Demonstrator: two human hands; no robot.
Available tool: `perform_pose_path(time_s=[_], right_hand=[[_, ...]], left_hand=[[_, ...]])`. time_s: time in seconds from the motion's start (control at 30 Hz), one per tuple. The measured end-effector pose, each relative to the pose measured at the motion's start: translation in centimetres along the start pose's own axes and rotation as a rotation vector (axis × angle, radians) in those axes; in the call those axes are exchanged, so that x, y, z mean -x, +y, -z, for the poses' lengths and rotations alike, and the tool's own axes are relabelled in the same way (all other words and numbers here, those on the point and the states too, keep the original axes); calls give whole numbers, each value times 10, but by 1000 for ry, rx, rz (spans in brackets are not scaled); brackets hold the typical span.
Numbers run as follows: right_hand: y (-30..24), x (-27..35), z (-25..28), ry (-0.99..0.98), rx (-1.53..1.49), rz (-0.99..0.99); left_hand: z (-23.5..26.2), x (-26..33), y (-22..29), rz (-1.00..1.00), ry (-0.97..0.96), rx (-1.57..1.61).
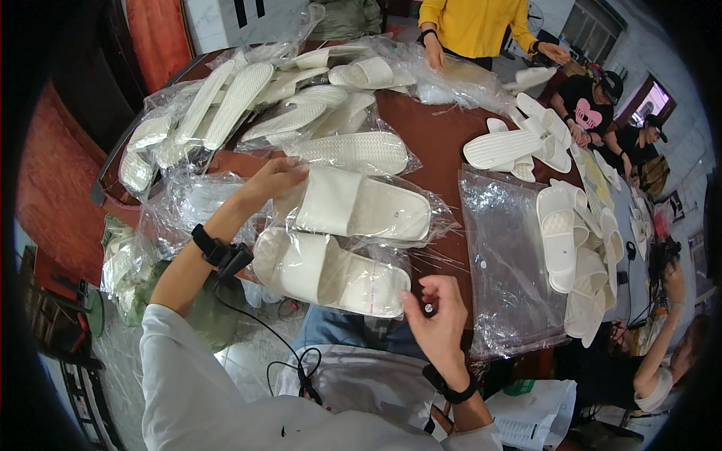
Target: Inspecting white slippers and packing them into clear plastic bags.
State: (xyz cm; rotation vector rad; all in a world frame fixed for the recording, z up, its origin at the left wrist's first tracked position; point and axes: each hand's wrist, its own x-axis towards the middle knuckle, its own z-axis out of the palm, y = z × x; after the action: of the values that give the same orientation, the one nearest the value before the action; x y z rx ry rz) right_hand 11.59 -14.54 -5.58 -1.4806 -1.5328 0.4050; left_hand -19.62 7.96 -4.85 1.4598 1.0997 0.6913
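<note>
A pair of cream slippers (327, 201) in a clear plastic bag lies in front of me, one above the other, over the table's near edge. My left hand (274, 180) reaches across to the upper left end of the pair, its fingers closed on the bag there. At the lower right end, the curled fingers and thumb of my right hand (440, 310) grip the bag's edge beside the lower slipper. A small dark round piece shows at these fingers. To the right lies a stack of flat clear plastic bags (508, 263).
Bagged slippers (241, 105) heap up on the brown table (429, 143) at the far left. Unbagged slippers (560, 237) are piled to the right. A black cable (259, 319) hangs from my left wrist. Across the table stands a person in yellow (474, 26); others sit at right.
</note>
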Motion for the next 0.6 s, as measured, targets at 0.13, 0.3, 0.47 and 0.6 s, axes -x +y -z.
perform_pose_path(time_s=[0.13, 0.3, 0.47, 0.6], right_hand=[[-21, -14, -28, 0, 180, 163], [2, -13, -37, -34, 221, 88], [6, 7, 0, 51, 79, -19], [-10, 7, -1, 70, 86, 40]], left_hand=[[-21, -1, 11, -76, -3, -7], [-26, -4, 6, -131, 30, -61], [-19, -6, -4, -50, 57, -79], [-13, -9, -14, -41, -14, 13]])
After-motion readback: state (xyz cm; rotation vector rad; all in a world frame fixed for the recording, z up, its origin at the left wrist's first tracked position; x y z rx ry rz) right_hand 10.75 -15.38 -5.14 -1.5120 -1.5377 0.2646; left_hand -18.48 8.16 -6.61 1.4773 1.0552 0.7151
